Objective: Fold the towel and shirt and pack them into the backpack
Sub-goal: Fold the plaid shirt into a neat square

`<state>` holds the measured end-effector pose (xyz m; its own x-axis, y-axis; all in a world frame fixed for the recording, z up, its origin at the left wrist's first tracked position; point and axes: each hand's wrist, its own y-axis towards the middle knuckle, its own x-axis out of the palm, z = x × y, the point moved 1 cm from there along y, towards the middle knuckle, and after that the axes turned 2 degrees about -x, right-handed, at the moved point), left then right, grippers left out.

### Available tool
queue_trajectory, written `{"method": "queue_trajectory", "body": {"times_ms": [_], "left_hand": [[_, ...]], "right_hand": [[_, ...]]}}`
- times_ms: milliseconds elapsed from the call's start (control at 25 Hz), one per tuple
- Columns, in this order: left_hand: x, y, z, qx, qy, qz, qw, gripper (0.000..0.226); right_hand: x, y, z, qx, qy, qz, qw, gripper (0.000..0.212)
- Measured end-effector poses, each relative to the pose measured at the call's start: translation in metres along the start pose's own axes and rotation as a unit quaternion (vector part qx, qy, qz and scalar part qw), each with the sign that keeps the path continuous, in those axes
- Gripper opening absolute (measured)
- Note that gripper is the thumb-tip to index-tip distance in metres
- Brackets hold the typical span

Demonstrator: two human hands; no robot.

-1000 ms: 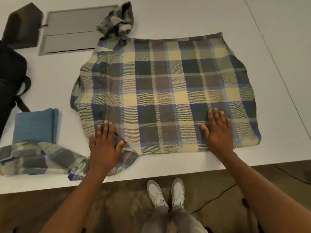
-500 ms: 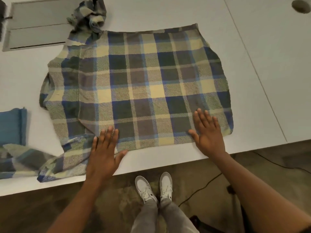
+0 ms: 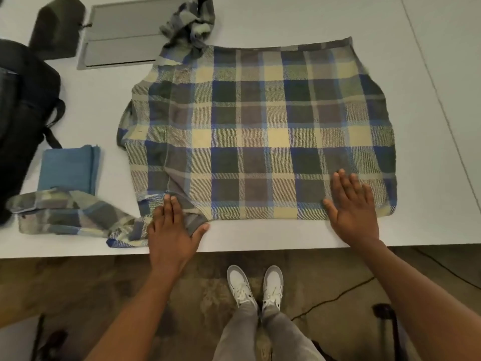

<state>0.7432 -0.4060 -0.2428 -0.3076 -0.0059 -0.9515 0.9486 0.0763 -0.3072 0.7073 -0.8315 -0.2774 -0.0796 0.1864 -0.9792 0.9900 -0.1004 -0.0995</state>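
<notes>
Neither grip closes on anything: the left hand (image 3: 173, 230) lies flat with straight fingers on the near-left corner of the plaid shirt (image 3: 260, 131), where a sleeve (image 3: 65, 214) runs off to the left, and the right hand (image 3: 354, 207) presses flat on the shirt's near-right corner, apparently to smooth and pin the cloth before a fold. Spread back-up on the white tabletop (image 3: 429, 61) with its near hem along the edge, the shirt looks ready for its sleeves to be turned in. Left of the shirt the blue towel (image 3: 67, 169) lies already folded, the sleeve's end over its near edge, and further left sits the black backpack (image 3: 23, 113), probably kept close for packing.
</notes>
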Motion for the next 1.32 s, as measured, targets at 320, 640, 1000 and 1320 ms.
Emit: {"method": "queue_trajectory", "body": {"times_ms": [320, 640, 1000, 1320], "left_hand": [[-0.011, -0.007, -0.02, -0.042, 0.04, -0.026, 0.998, 0.121], [-0.025, -0.002, 0.025, 0.121, 0.02, 0.035, 0.992, 0.073], [-0.018, 0.004, 0.027, 0.199, 0.014, 0.08, 0.977, 0.031], [-0.019, 0.005, 0.026, 0.224, -0.002, 0.108, 0.969, 0.036]], "right_hand": [[-0.002, 0.001, -0.003, 0.002, -0.003, -0.004, 1.0, 0.071], [-0.008, -0.008, 0.001, -0.023, 0.03, -0.046, 0.998, 0.076], [-0.012, -0.052, 0.052, 0.04, -0.019, -0.047, 0.998, 0.066], [-0.047, -0.043, 0.065, 0.073, -0.018, 0.036, 0.997, 0.035]]}}
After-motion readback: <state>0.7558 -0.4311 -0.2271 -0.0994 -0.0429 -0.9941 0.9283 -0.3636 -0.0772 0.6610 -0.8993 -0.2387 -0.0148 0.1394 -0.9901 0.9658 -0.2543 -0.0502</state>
